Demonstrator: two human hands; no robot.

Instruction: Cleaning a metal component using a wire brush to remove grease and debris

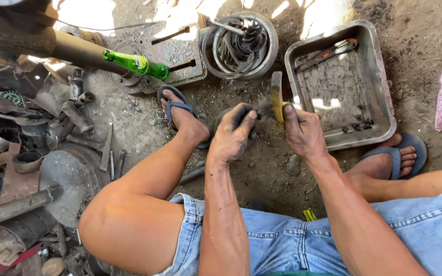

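In the middle of the frame we hold a small dark metal part (234,118) in our left hand (234,134). The fingers of this hand are curled tight around the part, with the thumb pressed on its upper side, so most of the part is hidden and we cannot tell its exact shape. Just to the right, our right hand (303,132) grips a brush with a yellow handle (277,96). The fingers are closed around the handle and the brush stands nearly upright, with its bristle side turned toward the dark part and touching it or almost touching it; the picture is blurred there.

Both hands are above the dirt floor (262,168), between our two feet in blue sandals (177,110). Just right of the brush, in the upper right of the frame, lies a grey metal tray (379,82) with a long tool with an orange handle (328,52) in its upper part and some small dark pieces near its lower right corner. Above the hands, at the top centre, sits a round metal housing with rings inside (241,45). To the upper left of it a green glass bottle (136,64) lies on a flat metal plate (172,56). The left side of the frame is full of rusty machine parts (31,153).
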